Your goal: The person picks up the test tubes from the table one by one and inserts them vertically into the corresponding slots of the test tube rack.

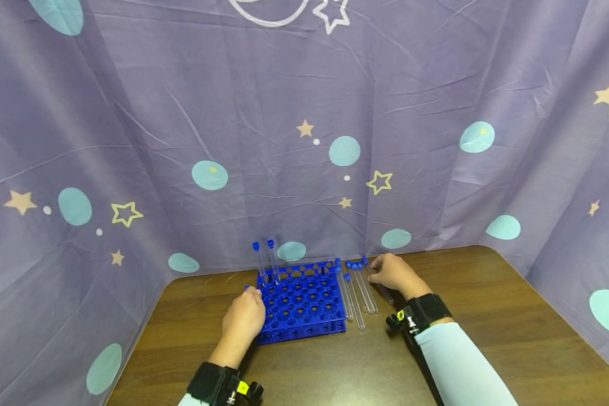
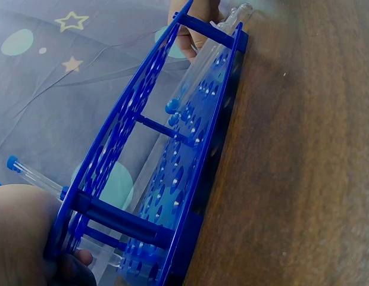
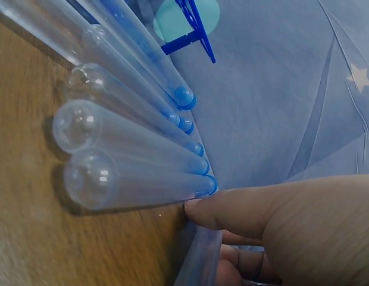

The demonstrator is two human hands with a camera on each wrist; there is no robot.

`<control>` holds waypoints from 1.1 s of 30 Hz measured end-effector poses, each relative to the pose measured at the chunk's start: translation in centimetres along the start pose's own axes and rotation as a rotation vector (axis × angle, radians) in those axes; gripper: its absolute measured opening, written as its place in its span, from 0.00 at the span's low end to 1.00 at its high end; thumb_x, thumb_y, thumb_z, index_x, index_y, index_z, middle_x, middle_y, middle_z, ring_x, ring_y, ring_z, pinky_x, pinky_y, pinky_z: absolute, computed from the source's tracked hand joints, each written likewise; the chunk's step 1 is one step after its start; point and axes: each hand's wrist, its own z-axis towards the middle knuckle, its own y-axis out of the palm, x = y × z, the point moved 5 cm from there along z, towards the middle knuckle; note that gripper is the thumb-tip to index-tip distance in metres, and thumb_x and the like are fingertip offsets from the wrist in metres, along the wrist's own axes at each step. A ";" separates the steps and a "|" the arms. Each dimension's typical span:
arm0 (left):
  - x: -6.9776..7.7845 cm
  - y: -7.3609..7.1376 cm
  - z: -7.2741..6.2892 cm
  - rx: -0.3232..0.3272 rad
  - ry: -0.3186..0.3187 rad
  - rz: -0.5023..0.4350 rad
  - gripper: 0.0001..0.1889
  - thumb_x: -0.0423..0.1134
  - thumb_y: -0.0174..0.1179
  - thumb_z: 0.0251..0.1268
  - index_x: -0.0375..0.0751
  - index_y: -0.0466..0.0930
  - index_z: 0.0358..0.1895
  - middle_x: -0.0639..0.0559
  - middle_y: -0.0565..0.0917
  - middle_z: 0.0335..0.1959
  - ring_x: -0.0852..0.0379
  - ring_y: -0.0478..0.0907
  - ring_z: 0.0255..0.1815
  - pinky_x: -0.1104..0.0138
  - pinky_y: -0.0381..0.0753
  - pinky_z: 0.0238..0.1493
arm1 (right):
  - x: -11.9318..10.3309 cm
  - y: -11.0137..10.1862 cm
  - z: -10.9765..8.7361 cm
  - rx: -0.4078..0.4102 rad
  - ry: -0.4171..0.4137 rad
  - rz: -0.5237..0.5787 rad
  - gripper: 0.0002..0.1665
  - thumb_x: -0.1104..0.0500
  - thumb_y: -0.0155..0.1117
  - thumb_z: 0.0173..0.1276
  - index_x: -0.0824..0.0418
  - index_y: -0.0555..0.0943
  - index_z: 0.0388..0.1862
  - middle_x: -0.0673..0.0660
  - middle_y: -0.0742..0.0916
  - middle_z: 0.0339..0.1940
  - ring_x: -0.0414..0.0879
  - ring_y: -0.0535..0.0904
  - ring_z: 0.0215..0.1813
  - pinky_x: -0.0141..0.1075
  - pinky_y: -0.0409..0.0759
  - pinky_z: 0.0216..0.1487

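Observation:
A blue test tube rack [image 1: 299, 304] stands on the table, and my left hand [image 1: 245, 313] grips its left end. In the left wrist view a fingertip [image 2: 83, 257] shows between the rack's two plates. Two clear test tubes with blue caps stand in the back left holes, one of them a capped tube [image 1: 273, 259]. Another blue cap [image 1: 247, 287] shows beside my left fingers; its tube is mostly hidden. My right hand [image 1: 393, 274] pinches a test tube [image 3: 199, 256] right of the rack. Several more capped tubes [image 1: 361, 287] lie side by side between rack and hand.
The brown wooden table [image 1: 304, 372] extends in front of the rack and to both sides. A purple curtain [image 1: 284, 197] with stars and teal spots hangs close behind the rack and tubes, and along both sides of the table.

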 end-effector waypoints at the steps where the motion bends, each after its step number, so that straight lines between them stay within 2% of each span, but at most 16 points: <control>1: 0.0 0.0 0.0 0.001 0.001 0.000 0.25 0.43 0.39 0.93 0.29 0.83 0.67 0.26 0.91 0.58 0.23 0.91 0.53 0.31 0.89 0.44 | 0.0 0.0 0.0 0.001 0.000 -0.001 0.24 0.53 0.85 0.68 0.67 0.91 0.55 0.66 0.95 0.57 0.64 0.92 0.59 0.61 0.88 0.66; 11: 0.1 -0.1 -0.1 0.002 0.000 0.006 0.24 0.43 0.40 0.94 0.28 0.83 0.64 0.27 0.92 0.55 0.24 0.91 0.51 0.33 0.89 0.43 | -0.1 -0.2 -0.2 0.000 0.021 0.004 0.24 0.53 0.85 0.69 0.66 0.91 0.56 0.66 0.94 0.59 0.64 0.92 0.60 0.61 0.88 0.67; 18: 0.1 -0.1 -0.1 -0.002 0.007 0.008 0.24 0.43 0.41 0.94 0.28 0.83 0.62 0.28 0.92 0.52 0.26 0.92 0.50 0.35 0.89 0.40 | 0.3 -0.3 -0.2 0.014 0.042 0.058 0.21 0.54 0.83 0.68 0.65 0.92 0.54 0.65 0.95 0.56 0.63 0.92 0.57 0.60 0.89 0.65; 28: 0.1 -0.1 -0.1 0.007 0.003 0.006 0.23 0.43 0.41 0.93 0.29 0.84 0.58 0.29 0.92 0.47 0.25 0.92 0.47 0.36 0.87 0.37 | 0.5 -1.2 0.0 0.048 0.022 0.092 0.23 0.55 0.78 0.69 0.70 0.91 0.56 0.68 0.94 0.55 0.66 0.91 0.59 0.62 0.88 0.66; 33: 0.1 -0.1 -0.1 -0.001 -0.001 0.004 0.24 0.42 0.40 0.94 0.29 0.83 0.63 0.28 0.92 0.53 0.25 0.92 0.49 0.36 0.88 0.37 | 0.3 -1.8 -0.1 0.055 0.024 0.104 0.25 0.54 0.77 0.71 0.70 0.90 0.59 0.68 0.94 0.54 0.65 0.91 0.58 0.61 0.87 0.66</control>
